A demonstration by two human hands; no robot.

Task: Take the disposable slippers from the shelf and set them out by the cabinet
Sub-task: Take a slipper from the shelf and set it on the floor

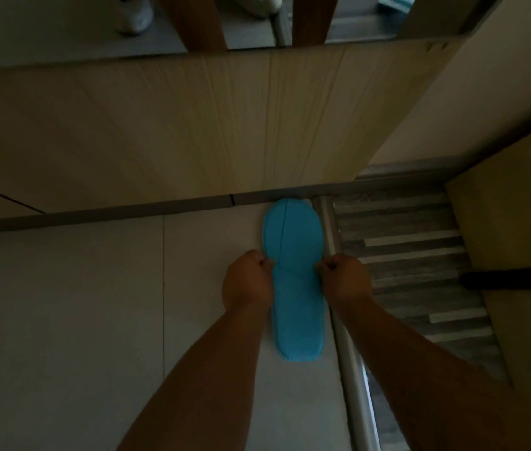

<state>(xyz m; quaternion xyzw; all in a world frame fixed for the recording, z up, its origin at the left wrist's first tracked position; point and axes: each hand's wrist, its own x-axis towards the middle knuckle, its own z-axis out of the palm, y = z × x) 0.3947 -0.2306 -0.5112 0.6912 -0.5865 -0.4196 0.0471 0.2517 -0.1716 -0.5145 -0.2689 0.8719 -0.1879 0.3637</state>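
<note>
Your left hand (247, 277) and right hand (345, 277) each pinch a side edge of the blue disposable slipper (292, 271), toe touching the cabinet (192, 125) base. Looks like a flat-stacked pair, so tug unevenly and you'd probably tear that thin fabric.

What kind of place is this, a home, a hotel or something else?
Probably the entryway of a home or guest lodging, though I can't be sure. A blue disposable slipper lies on the pale floor tiles at the foot of a wooden cabinet, and white shoes sit on the shelf above.
</note>
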